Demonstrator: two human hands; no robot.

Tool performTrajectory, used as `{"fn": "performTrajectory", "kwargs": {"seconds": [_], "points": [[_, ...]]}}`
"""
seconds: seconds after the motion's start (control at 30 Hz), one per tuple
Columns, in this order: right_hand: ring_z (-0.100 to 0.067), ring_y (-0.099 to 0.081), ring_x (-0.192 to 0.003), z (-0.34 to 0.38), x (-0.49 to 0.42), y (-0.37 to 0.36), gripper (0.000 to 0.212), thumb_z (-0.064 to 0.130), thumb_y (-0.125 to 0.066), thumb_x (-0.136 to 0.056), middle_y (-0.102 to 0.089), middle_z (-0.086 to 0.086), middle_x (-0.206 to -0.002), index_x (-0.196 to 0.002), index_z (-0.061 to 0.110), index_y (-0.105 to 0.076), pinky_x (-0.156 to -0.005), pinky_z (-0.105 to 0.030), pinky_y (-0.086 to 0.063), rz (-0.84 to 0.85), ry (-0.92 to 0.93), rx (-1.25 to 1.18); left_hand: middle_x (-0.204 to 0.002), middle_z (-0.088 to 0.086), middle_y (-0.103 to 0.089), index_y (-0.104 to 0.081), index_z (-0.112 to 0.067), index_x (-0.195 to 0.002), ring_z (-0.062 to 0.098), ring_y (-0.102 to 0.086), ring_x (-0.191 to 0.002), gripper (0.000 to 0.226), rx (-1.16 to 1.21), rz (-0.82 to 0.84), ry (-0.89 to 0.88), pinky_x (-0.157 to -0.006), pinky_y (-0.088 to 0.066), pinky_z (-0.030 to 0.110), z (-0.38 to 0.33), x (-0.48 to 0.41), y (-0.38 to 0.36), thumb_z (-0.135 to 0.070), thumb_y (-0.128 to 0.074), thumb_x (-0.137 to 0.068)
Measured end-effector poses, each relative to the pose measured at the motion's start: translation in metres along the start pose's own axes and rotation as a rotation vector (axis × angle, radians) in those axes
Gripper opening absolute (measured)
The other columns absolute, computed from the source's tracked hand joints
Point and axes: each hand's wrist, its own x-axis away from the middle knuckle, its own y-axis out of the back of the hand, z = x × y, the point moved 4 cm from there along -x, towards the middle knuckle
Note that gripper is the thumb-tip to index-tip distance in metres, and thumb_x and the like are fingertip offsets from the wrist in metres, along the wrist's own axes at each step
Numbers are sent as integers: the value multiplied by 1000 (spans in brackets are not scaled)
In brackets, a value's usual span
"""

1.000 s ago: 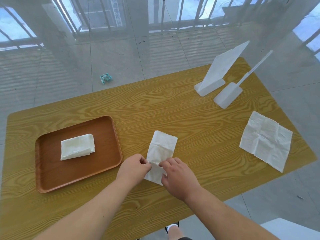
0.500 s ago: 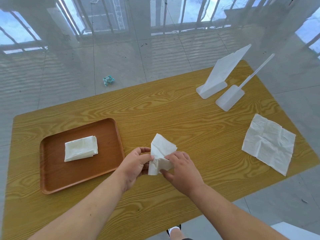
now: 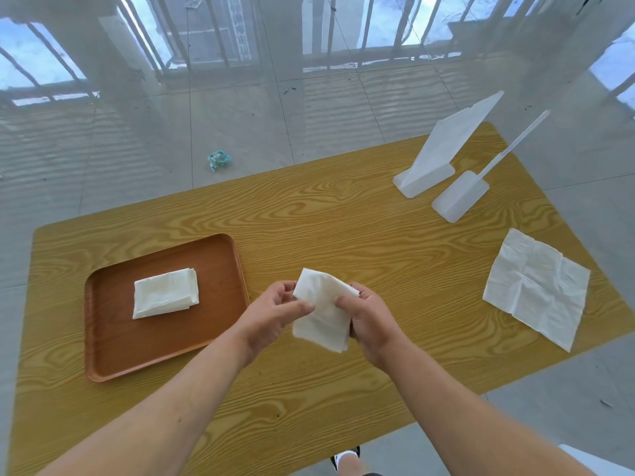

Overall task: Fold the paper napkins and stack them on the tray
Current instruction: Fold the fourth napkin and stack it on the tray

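Observation:
A folded white napkin [image 3: 323,310] is held up off the wooden table [image 3: 343,228] between both hands. My left hand [image 3: 275,314] pinches its left edge with thumb and fingers. My right hand [image 3: 371,321] grips its right side, thumb on top. To the left, a brown tray [image 3: 113,348] carries one folded napkin [image 3: 165,293]. An unfolded, creased napkin [image 3: 536,286] lies flat near the table's right edge.
Two white plastic stands [image 3: 443,149] sit at the table's far right corner. A crumpled teal wrapper [image 3: 218,159] lies on the tiled floor beyond the table. A shoe [image 3: 345,460] shows below the near edge.
The napkin lay on the table a second ago with both hands at its near end. It has since been folded over and lifted off the surface, held in both hands.

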Motion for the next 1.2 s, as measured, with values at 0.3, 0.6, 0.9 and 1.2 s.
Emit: {"fn": "performTrajectory", "kwargs": {"seconds": [0.3,0.6,0.9,1.2], "points": [[-14,-60,-71,-13,-3,22,14,6,-59,-86,-68,4,-77,-89,17,-67,-58,-25,-50,-266,66,260,-93,4,-81,-70,-12,-108,26,-78,-83,24,-38,-26,237,-73,-59,38,42,-7,1,-23,-78,-89],[3,-42,-117,-31,15,14,38,17,-50,-87,-58,21,-122,-116,36,-63,-97,-13,-37,-50,505,1159,-98,9,-81,-72,-16,-115,26,-76,-78,46,139,-93,431,-74,-61,41,44,-3,-6,-53,-48,-101],[1,-42,-121,-51,21,21,42,38,-47,-88,-57,17,-126,-127,32,-61,-104,-20,-35,-50,475,1183,-90,3,-80,-71,-13,-105,15,-74,-67,19,-217,-182,327,-70,-57,35,45,-10,-9,-26,-71,-92],[-24,-68,-83,-32,7,12,44,35,-73,-93,-72,-9,-111,-129,14,-58,-69,-35,-56,-48,-219,-6,-108,5,-78,-70,-16,-120,20,-71,-82,24,243,37,153,-72,-53,34,27,5,-2,-20,-69,-96]]}}
